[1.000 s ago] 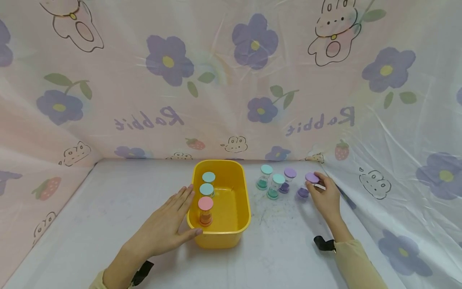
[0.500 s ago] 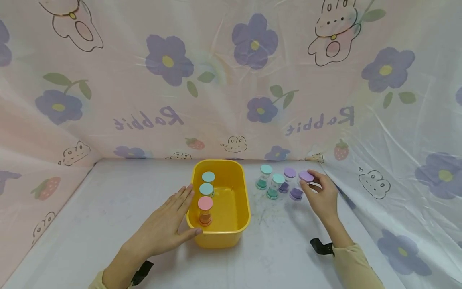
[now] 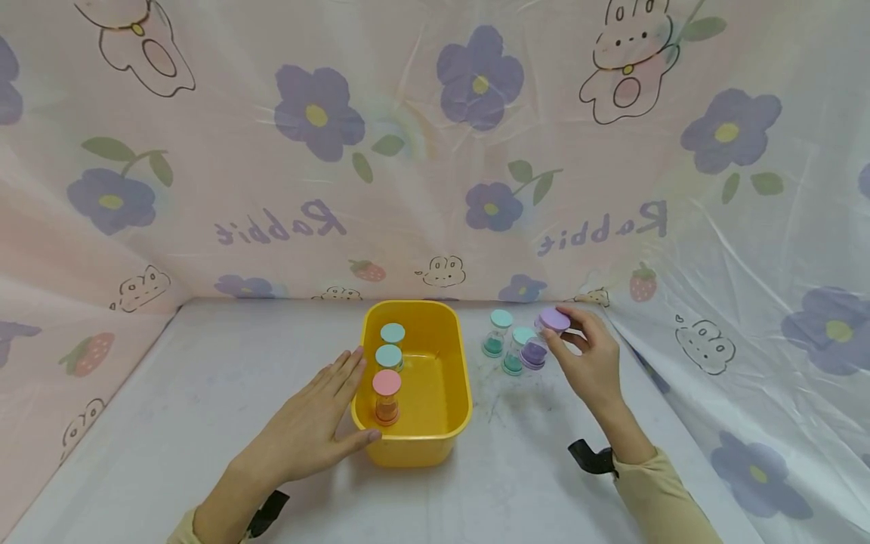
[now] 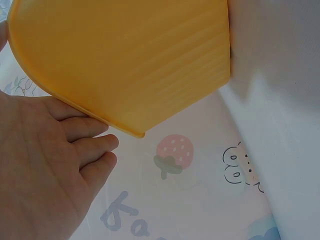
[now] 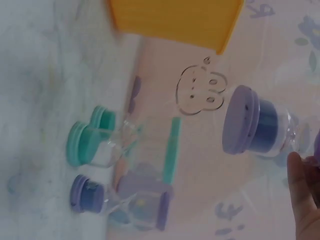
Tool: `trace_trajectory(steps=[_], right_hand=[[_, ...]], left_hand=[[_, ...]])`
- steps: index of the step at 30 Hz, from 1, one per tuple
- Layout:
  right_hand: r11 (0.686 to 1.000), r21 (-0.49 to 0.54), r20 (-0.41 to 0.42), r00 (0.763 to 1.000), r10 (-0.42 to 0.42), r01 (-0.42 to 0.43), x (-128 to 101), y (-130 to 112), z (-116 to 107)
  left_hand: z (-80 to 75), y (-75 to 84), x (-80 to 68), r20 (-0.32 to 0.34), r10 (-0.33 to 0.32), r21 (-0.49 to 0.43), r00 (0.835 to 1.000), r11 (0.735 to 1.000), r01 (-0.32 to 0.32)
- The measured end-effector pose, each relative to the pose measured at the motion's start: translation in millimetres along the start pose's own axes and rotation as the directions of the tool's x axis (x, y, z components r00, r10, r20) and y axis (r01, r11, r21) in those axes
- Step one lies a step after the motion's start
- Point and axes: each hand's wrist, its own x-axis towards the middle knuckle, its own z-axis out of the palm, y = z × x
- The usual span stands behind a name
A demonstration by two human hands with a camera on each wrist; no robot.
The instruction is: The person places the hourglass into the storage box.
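My right hand (image 3: 586,355) pinches a purple-capped hourglass (image 3: 553,320) near its top cap, and in the right wrist view this hourglass (image 5: 250,122) is up off the table, dark sand in its lower bulb. Beneath and beside it stand two teal-capped hourglasses (image 3: 498,332) and a second purple-capped hourglass (image 5: 120,202), which is mostly hidden behind the held one in the head view. With fingers straight, my left hand (image 3: 306,423) rests against the left rim of a yellow basket (image 3: 469,412). Inside the basket are a pink-capped hourglass (image 3: 387,397) and two light-blue-capped ones (image 3: 390,357).
The basket sits on a white tabletop (image 3: 224,393), left of the standing hourglasses. A printed curtain (image 3: 408,151) with flowers and rabbits hangs behind the table and along both sides.
My right hand has carried the purple-capped hourglass up and left, from its place on the right to in front of the other purple one. My left hand and the basket have stayed put.
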Motion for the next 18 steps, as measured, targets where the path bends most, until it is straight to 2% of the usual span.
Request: trace_trajectory(steps=[8, 11, 18], right_hand=[[0.993, 0.098, 0.076, 0.994, -0.076, 0.068, 7.3, -12.9, 14.6], [0.991, 0.103, 0.116, 0.989, -0.094, 0.082, 8.7, -20.5, 20.8], [0.985, 0.142, 0.24, 0.963, -0.126, 0.094, 12.4, -40.6, 36.2]], left_hand=[[0.6, -0.5, 0.2, -0.001, 0.002, 0.0, 1.0, 1.0, -0.002], [0.7, -0.7, 0.1, -0.006, 0.007, 0.002, 1.0, 1.0, -0.007], [-0.2, -1.1, -0.3, -0.003, 0.008, 0.002, 1.0, 1.0, -0.008]])
